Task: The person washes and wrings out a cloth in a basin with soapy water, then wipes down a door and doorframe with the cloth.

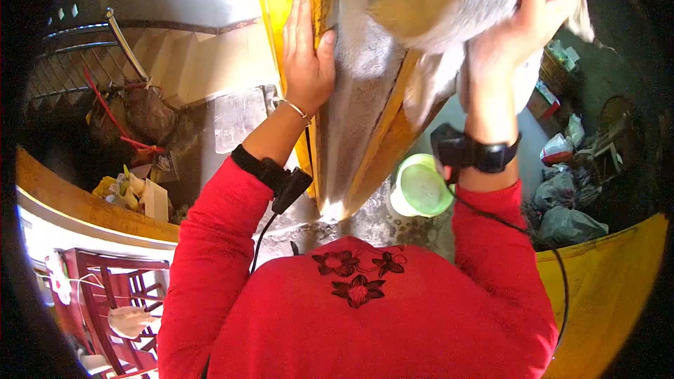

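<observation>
So we've got two hands up top: our left hand (309, 63) is pressed flat on the one yellow frame (281, 24), open, holding nothing, thumb out. Our right hand (516, 35) is curled shut on one pale cloth (449, 7), upper right, bunched up and hanging down a bit. One green bucket (423, 186) sits on the floor (365, 228), right of centre.

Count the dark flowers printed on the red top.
3. As pictured, the left flower and right flower sit side by side, with the lower flower beneath them, on the red top. More may be hidden on its unseen parts.
</observation>
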{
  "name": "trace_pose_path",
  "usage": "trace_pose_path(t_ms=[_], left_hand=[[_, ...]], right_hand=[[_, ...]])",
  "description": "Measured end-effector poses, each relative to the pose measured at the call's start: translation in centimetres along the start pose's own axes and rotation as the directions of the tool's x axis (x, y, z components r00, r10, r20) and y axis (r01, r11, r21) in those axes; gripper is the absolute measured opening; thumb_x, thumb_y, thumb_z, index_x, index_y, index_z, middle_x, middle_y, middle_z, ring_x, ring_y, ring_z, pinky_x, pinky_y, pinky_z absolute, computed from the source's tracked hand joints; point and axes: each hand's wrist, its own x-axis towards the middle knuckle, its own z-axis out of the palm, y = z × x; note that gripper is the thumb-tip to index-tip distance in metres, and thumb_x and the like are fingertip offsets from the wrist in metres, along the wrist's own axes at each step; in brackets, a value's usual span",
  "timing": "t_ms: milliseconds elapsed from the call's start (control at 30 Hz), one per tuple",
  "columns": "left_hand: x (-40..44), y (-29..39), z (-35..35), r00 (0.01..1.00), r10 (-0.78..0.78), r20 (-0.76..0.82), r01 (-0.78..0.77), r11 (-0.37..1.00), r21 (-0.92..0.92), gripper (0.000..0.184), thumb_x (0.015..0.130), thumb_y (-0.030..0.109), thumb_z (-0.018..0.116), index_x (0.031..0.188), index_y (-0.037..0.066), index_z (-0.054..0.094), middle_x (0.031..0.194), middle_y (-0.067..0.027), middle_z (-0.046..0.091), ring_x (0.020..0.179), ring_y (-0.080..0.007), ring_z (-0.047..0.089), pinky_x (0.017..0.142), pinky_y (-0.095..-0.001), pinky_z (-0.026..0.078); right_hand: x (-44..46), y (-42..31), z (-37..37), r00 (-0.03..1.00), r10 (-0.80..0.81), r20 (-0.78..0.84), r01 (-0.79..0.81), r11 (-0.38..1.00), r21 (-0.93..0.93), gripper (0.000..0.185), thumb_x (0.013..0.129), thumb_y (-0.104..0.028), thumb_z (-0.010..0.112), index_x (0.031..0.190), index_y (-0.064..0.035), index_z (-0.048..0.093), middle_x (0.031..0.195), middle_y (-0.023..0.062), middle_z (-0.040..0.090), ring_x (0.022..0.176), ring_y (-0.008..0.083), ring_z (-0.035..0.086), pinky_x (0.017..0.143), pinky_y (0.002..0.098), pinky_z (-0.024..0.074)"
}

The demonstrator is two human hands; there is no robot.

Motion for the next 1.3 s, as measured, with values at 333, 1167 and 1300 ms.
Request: trace_pose_path(t_ms=[333,1167,1300], left_hand=[[0.2,0.4,-0.1,0.999,-0.014,-0.031,0.014,1.000,-0.019,0.055,0.084,0.010,0.048,0.133,-0.006,0.030,0.136,-0.0243,0.034,0.123,-0.0382,0.036,0.103,-0.0407,0.027],[-0.3,-0.5,-0.8,0.999,0.002,-0.040,-0.005,0.997,-0.074,0.054,0.081,0.010,0.056,0.131,0.000,0.038,0.134,-0.0200,0.038,0.120,-0.0365,0.040,0.101,-0.0409,0.031],[-0.3,0.1,-1.1,0.999,-0.020,-0.040,0.016,0.995,-0.101,0.053,0.080,0.010,0.057,0.130,0.002,0.040,0.133,-0.0197,0.039,0.118,-0.0368,0.041,0.100,-0.0420,0.032]], right_hand=[[-28.1,-5.5,-7.2,0.742,0.432,0.512,-0.501,0.865,-0.004,0.039,0.072,-0.019,0.065,0.105,-0.0003,0.053,0.104,0.0166,0.054,0.097,0.0311,0.050,0.086,0.0404,0.0386],[-12.7,-9.3,-6.5,0.423,0.053,0.905,0.449,0.854,-0.261,0.031,0.073,-0.020,0.053,0.104,-0.0185,0.059,0.116,0.0104,0.049,0.099,0.0268,0.054,0.075,0.0371,0.0501],[-7.3,-9.7,-6.6,0.454,-0.027,0.891,0.490,0.842,-0.225,0.029,0.070,-0.018,0.062,0.099,-0.0164,0.061,0.115,0.0121,0.050,0.103,0.0349,0.051,0.080,0.0425,0.0479]])
